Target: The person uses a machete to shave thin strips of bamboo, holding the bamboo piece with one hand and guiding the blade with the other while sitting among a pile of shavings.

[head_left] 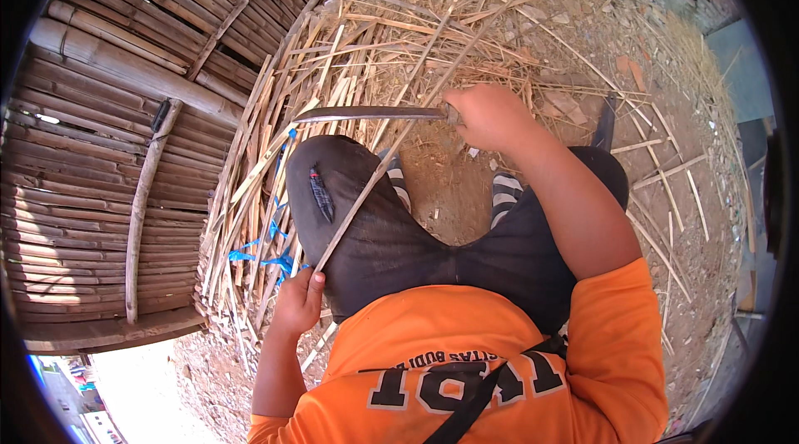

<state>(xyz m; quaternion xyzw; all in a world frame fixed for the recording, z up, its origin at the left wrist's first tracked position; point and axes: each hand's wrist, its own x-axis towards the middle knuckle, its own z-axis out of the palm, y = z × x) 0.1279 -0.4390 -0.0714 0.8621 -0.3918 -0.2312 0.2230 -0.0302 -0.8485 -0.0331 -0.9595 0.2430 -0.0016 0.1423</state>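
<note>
Between both hands (pixel 391 194), bamboo strip (pixel 391 153)

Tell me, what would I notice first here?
First the long blade in the right hand, held level above the knees in the middle. The left hand grips a thin bamboo strip slanting up under it. Split bamboo lies heaped on the left beside a bamboo wall.

The person wears an orange short-sleeved shirt (pixel 499 361) with dark, white-edged lettering, a black strap (pixel 474 402) slanting across it, dark shorts (pixel 399 244) and black-and-white striped socks (pixel 503 194). Forearms are bare.
</note>
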